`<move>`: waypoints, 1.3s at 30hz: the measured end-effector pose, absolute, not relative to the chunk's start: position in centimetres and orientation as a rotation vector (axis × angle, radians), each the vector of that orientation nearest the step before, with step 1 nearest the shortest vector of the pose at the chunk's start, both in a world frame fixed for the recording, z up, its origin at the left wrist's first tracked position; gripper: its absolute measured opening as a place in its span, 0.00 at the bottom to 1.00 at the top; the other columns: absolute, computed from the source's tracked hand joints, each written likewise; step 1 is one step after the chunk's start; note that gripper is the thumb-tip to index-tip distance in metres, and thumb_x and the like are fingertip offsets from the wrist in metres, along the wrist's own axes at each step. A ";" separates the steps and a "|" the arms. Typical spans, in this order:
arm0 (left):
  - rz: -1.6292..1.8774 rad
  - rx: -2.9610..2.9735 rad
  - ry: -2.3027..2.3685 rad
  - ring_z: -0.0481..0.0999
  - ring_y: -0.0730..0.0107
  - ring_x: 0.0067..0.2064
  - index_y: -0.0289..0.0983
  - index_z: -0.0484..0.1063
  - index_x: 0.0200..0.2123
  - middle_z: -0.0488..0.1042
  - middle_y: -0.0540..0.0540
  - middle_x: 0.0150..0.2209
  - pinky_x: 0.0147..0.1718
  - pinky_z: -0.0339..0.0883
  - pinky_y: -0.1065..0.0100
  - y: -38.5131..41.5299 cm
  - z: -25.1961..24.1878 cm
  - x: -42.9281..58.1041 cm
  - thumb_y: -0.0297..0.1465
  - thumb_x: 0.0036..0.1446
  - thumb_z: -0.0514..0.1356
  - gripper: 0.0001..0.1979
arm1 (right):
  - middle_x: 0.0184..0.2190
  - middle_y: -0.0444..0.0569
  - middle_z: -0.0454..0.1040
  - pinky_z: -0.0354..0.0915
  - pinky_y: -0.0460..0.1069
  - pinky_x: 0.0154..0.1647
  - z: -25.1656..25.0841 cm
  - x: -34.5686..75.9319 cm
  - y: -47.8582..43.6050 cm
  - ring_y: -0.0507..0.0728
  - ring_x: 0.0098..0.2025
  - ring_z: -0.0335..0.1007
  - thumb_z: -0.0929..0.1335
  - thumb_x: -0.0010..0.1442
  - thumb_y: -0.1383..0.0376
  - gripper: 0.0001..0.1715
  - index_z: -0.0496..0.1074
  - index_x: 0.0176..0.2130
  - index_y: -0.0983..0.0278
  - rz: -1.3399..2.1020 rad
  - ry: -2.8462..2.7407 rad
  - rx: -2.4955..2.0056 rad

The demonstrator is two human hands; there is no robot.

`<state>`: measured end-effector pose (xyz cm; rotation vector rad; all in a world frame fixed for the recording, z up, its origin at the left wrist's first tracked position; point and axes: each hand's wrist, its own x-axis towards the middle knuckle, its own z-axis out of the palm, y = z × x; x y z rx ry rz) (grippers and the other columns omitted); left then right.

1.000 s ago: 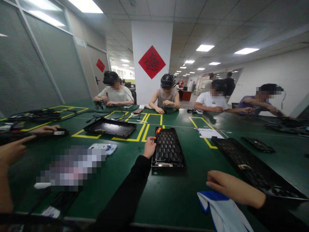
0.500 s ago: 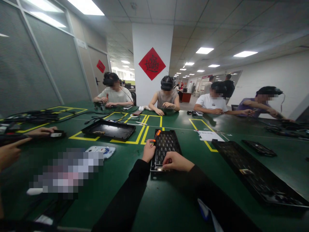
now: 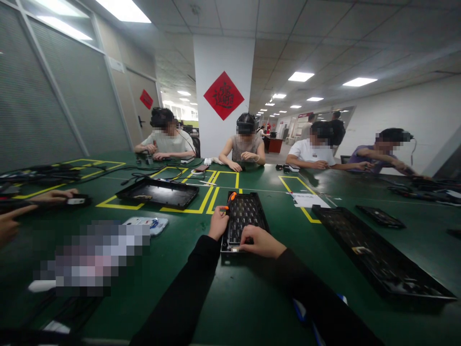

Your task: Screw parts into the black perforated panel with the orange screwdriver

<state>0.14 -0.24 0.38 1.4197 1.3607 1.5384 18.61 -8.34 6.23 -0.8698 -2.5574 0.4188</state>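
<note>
A shallow black casing (image 3: pixel 248 218), its inside covered with rows of small pegs and slots, lies on the green table in front of me. My left hand (image 3: pixel 218 225) is closed at its left rim, fingers curled over the edge. Right by those fingertips, an orange-and-black tool (image 3: pixel 233 196) shows orange ends; its kind is unclear. Bent over the casing's near end is my right hand (image 3: pixel 262 241), thumb and fingers pinched together. Beside the pinch sits a small pale piece (image 3: pixel 235 249). Whatever lies between these fingertips is hidden.
To the right lie a long black casing (image 3: pixel 382 254), a smaller black panel (image 3: pixel 381 216) and a white sheet (image 3: pixel 310 200). A black tray (image 3: pixel 158 193) and a clear plastic bag (image 3: pixel 158 225) are at left. Another person's hand (image 3: pixel 14 221) reaches in there. Several people sit opposite.
The whole view has shifted slightly, so things appear a little further left. Both hands keep their places on the casing, with only slight movement in the right one.
</note>
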 end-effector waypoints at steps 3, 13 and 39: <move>1.531 1.430 1.362 0.56 0.80 0.18 0.35 0.63 0.38 0.56 0.58 0.17 0.21 0.50 0.75 -0.2 0.3 0.1 0.20 0.40 0.53 0.17 | 0.30 0.47 0.71 0.58 0.46 0.38 6.0 18.7 -8.7 0.52 0.34 0.64 0.67 0.53 0.59 0.11 0.73 0.30 0.64 0.375 -2.547 -0.910; 1.553 1.372 1.306 0.55 0.81 0.18 0.35 0.63 0.36 0.54 0.59 0.17 0.21 0.50 0.75 -0.6 0.8 0.3 0.18 0.39 0.53 0.17 | 0.28 0.46 0.73 0.59 0.45 0.34 6.1 18.5 -8.8 0.51 0.31 0.66 0.67 0.52 0.57 0.13 0.74 0.31 0.64 0.548 -2.516 -0.956; 1.529 1.371 1.350 0.57 0.81 0.18 0.35 0.63 0.36 0.57 0.58 0.17 0.20 0.51 0.75 -0.6 0.8 0.2 0.19 0.39 0.54 0.17 | 0.27 0.46 0.72 0.57 0.44 0.31 5.7 18.5 -8.9 0.50 0.29 0.64 0.67 0.54 0.59 0.11 0.74 0.33 0.63 0.457 -2.508 -0.934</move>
